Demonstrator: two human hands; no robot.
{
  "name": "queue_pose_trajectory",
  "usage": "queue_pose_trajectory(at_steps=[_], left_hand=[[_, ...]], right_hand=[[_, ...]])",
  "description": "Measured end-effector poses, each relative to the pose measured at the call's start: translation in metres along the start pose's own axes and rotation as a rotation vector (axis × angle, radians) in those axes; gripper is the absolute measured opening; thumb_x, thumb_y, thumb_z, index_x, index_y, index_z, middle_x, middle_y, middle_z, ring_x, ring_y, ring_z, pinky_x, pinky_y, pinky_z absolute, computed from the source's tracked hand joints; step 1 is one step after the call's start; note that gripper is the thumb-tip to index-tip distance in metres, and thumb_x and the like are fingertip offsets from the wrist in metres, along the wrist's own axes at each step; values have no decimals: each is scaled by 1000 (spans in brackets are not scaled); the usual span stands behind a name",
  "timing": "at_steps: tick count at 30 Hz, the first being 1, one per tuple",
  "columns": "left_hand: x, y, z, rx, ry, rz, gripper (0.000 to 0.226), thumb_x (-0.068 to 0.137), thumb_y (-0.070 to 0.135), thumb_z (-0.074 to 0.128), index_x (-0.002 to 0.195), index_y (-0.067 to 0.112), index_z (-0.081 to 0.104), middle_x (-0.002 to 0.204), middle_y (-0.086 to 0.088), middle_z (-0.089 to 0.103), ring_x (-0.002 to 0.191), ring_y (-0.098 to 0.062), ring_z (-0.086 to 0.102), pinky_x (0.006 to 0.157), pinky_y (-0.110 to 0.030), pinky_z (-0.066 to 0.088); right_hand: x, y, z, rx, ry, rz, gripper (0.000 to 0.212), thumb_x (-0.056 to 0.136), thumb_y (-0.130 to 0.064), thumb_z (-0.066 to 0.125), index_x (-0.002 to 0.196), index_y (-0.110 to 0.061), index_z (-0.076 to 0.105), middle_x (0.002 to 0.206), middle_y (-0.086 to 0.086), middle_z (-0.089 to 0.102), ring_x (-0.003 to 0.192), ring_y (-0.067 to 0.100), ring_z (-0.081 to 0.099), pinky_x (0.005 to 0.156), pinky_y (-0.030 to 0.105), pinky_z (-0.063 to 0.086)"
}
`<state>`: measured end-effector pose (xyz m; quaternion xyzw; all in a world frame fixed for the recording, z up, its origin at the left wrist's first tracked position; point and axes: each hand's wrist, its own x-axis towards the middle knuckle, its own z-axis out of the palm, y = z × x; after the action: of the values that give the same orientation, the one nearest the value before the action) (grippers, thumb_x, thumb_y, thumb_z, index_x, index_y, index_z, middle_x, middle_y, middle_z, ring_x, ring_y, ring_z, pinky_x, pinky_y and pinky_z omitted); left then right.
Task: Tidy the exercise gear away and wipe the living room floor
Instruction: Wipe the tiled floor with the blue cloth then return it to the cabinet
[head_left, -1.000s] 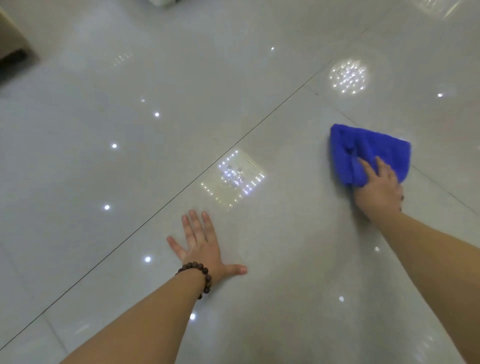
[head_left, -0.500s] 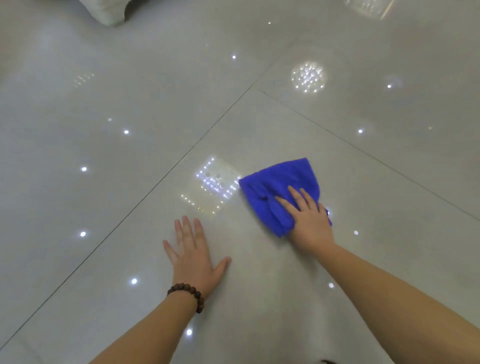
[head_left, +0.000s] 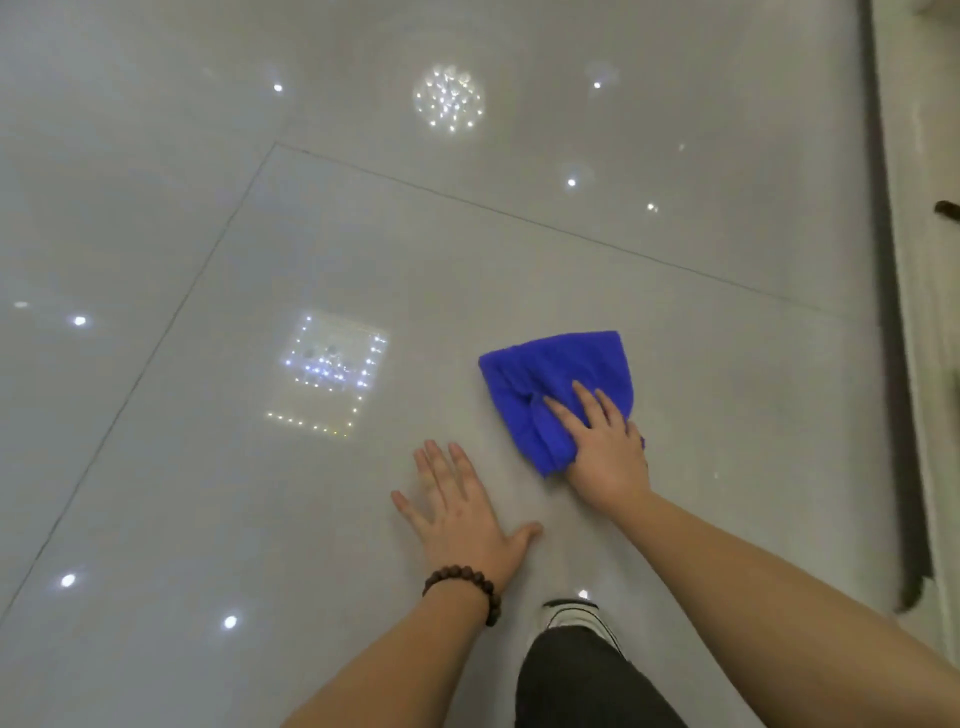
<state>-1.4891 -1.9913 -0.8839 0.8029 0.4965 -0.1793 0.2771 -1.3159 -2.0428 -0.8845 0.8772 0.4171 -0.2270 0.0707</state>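
A blue cloth (head_left: 550, 374) lies bunched on the glossy grey tiled floor (head_left: 311, 519). My right hand (head_left: 602, 447) presses down on the cloth's near edge with straight, spread fingers. My left hand (head_left: 462, 514) rests flat on the bare tile just left of it, fingers straight, with a dark bead bracelet (head_left: 462, 587) at the wrist. No exercise gear is in view.
A dark strip and a pale raised edge (head_left: 904, 312) run along the right side. My shoe (head_left: 576, 618) and dark trouser leg (head_left: 582, 686) show at the bottom between my arms. Ceiling lights reflect in the tiles.
My right hand swept the blue cloth leftward across the tile towards my left hand, then held near it. The view swung right, bringing the right-hand edge and my leg into view.
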Motion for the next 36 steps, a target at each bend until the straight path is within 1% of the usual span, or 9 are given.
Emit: queue_pose_trajectory(at_steps=[9, 13, 16, 21, 28, 30, 33, 34, 36], left_hand=[[-20, 39, 37, 178, -242, 50, 154, 49, 93, 52, 131, 6, -46, 137, -17, -53, 134, -36, -40, 107, -70, -10], [-16, 41, 43, 242, -227, 20, 161, 41, 95, 55, 121, 6, -52, 141, -19, -49, 134, -38, -39, 106, -69, -7], [-16, 44, 43, 278, -223, 10, 163, 41, 94, 57, 128, 5, -48, 144, -19, -44, 136, -38, -37, 108, -68, -4], [-18, 43, 45, 283, -234, 5, 164, 38, 94, 57, 136, 7, -41, 144, -17, -45, 136, -36, -38, 108, -68, -5], [-16, 44, 48, 308, -224, 14, 165, 36, 97, 53, 133, 7, -44, 145, -17, -45, 136, -36, -38, 107, -68, -7], [-17, 44, 50, 312, -202, 19, 165, 36, 97, 53, 136, 7, -42, 145, -17, -44, 136, -36, -37, 107, -68, -6], [-19, 43, 49, 321, -179, 22, 163, 36, 98, 51, 139, 8, -38, 147, -17, -41, 138, -36, -34, 109, -69, -3], [-21, 43, 49, 320, -175, 23, 163, 37, 98, 51, 139, 8, -38, 148, -17, -41, 138, -36, -34, 109, -69, -2], [-22, 42, 50, 314, -167, 31, 162, 38, 97, 53, 139, 8, -38, 148, -16, -41, 138, -36, -35, 109, -69, -3]], right_hand=[[-88, 97, 9, 51, -39, 333, 70, 79, -53, 55, 141, -43, 24, 152, 3, 16, 136, 29, 17, 105, 54, 27], [-91, 97, 35, -7, 71, 252, 74, 73, -67, 53, 137, -37, 31, 158, 7, 1, 144, 34, -9, 106, 69, -4], [-84, 99, 53, 51, 105, 231, 83, 74, -65, 54, 144, -42, 17, 158, -1, -20, 142, 35, -22, 104, 72, -10], [-91, 127, 70, 27, 132, 131, 79, 75, -72, 27, 143, -53, -8, 158, -7, -19, 143, 33, -20, 104, 73, -5], [-97, 181, 71, 281, 260, 702, 75, 87, -49, 49, 148, -46, 5, 158, -10, -16, 145, 29, -17, 108, 70, -3], [-91, 126, 73, 267, 286, 521, 77, 85, -52, 48, 148, -48, 4, 159, -8, -13, 144, 33, -16, 107, 70, -9], [-112, 96, 99, -16, 237, -171, 82, 75, -63, 53, 146, -48, 15, 160, -7, 2, 146, 34, -4, 108, 69, -5], [-114, 121, 99, -62, 264, -199, 81, 75, -61, 57, 145, -47, 20, 160, -8, 5, 147, 32, -1, 109, 68, -1], [-114, 180, 96, 44, 304, 161, 76, 80, -49, 60, 146, -46, 21, 160, -10, 2, 147, 28, -3, 111, 65, 1]])
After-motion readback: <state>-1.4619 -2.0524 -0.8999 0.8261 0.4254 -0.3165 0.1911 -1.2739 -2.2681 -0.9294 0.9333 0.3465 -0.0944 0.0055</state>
